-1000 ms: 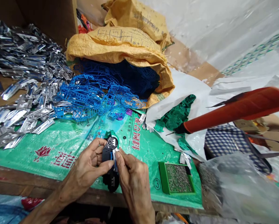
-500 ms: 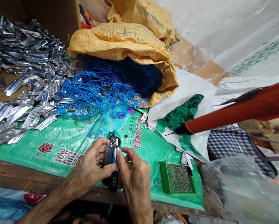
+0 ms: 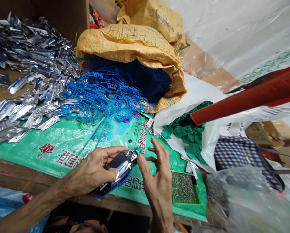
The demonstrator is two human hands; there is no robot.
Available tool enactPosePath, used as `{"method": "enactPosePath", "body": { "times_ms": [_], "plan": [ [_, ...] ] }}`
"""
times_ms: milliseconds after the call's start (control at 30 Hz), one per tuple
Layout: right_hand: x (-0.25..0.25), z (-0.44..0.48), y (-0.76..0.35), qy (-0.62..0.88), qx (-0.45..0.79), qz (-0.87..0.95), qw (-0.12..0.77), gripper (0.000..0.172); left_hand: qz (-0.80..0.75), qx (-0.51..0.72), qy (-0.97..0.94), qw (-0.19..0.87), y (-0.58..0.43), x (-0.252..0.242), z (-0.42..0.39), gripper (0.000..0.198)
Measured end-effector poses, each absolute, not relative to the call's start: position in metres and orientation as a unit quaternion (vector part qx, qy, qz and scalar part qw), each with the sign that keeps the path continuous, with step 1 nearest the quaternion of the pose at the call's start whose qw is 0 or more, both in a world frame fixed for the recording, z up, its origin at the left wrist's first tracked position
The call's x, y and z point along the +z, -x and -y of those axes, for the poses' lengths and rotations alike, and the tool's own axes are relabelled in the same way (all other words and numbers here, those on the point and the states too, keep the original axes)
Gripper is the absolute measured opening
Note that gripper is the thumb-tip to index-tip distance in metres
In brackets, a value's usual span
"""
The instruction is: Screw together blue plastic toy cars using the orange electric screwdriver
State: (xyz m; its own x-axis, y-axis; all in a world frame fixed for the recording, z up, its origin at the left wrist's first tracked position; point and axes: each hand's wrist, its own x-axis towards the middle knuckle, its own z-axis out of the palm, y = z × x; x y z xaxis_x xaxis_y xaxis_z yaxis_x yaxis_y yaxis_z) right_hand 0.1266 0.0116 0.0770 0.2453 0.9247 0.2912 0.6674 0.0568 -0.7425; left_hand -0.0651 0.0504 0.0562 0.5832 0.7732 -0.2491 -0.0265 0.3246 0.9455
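My left hand [image 3: 95,170] is wrapped round a black assembly [image 3: 122,166] with a silver strip along its side and blue along its lower edge. The thumb presses on the silver part. My right hand [image 3: 157,173] is just right of the assembly, fingers spread, with nothing visible between them. Beneath both hands lies a green printed sheet [image 3: 74,137]. A green tray [image 3: 186,187] full of tiny metal pieces rests to the right, partly behind my right hand.
Silver parts [image 3: 35,61] are heaped at the left. Blue frames [image 3: 94,94] spill from a yellow sack [image 3: 125,43]. A red-handled tool [image 3: 232,100] hangs over green parts [image 3: 192,136] in a white bag. A checkered bag [image 3: 239,158] and clear plastic [image 3: 256,200] lie at the right.
The assembly has turned from upright to a slant, its top end now toward the right. My right hand has come off it, moved right and opened. The red tool has swung up slightly.
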Motion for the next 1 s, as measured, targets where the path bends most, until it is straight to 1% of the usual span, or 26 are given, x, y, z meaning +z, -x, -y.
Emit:
{"method": "enactPosePath", "body": {
  "times_ms": [33, 67, 133, 167, 200, 367, 467, 567, 667, 733, 833, 867, 967, 1000],
  "plan": [
    [0.075, -0.012, -0.129, 0.652, 0.166, 0.621, 0.402, 0.048, -0.36, 0.269, -0.531, 0.718, 0.062, 0.058, -0.051, 0.056],
    [0.073, -0.011, -0.131, 0.639, 0.187, 0.64, 0.385, 0.042, -0.357, 0.266, -0.551, 0.706, 0.059, 0.059, -0.051, 0.056],
    [0.068, -0.008, -0.133, 0.63, 0.219, 0.653, 0.36, 0.024, -0.359, 0.272, -0.581, 0.678, 0.05, 0.061, -0.05, 0.057],
    [0.065, -0.006, -0.134, 0.636, 0.222, 0.647, 0.356, 0.019, -0.366, 0.277, -0.59, 0.664, 0.046, 0.062, -0.049, 0.057],
    [0.063, -0.004, -0.136, 0.646, 0.218, 0.639, 0.356, 0.018, -0.374, 0.284, -0.595, 0.652, 0.042, 0.062, -0.048, 0.057],
    [0.055, 0.009, -0.15, 0.684, 0.186, 0.611, 0.352, 0.022, -0.397, 0.3, -0.603, 0.624, 0.022, 0.059, -0.043, 0.057],
    [0.054, 0.019, -0.163, 0.696, 0.172, 0.601, 0.353, 0.017, -0.387, 0.276, -0.621, 0.623, 0.014, 0.056, -0.044, 0.053],
    [0.062, 0.028, -0.185, 0.703, 0.164, 0.584, 0.372, 0.027, -0.371, 0.256, -0.606, 0.656, 0.008, 0.054, -0.049, 0.048],
    [0.08, 0.029, -0.214, 0.712, 0.144, 0.562, 0.396, 0.026, -0.353, 0.247, -0.598, 0.675, 0.003, 0.053, -0.052, 0.041],
    [0.094, 0.021, -0.233, 0.718, 0.133, 0.545, 0.412, 0.027, -0.346, 0.239, -0.62, 0.663, 0.0, 0.054, -0.051, 0.035],
    [0.112, -0.005, -0.255, 0.708, 0.118, 0.526, 0.457, 0.041, -0.366, 0.259, -0.652, 0.611, -0.003, 0.055, -0.048, 0.028],
    [0.117, -0.016, -0.259, 0.693, 0.109, 0.53, 0.477, 0.046, -0.379, 0.267, -0.66, 0.592, -0.003, 0.056, -0.047, 0.028],
    [0.13, -0.052, -0.265, 0.645, 0.094, 0.524, 0.549, 0.067, -0.409, 0.256, -0.678, 0.555, -0.002, 0.06, -0.045, 0.03],
    [0.134, -0.063, -0.265, 0.641, 0.1, 0.512, 0.563, 0.07, -0.419, 0.253, -0.678, 0.548, -0.002, 0.061, -0.045, 0.031]
  ]
}}
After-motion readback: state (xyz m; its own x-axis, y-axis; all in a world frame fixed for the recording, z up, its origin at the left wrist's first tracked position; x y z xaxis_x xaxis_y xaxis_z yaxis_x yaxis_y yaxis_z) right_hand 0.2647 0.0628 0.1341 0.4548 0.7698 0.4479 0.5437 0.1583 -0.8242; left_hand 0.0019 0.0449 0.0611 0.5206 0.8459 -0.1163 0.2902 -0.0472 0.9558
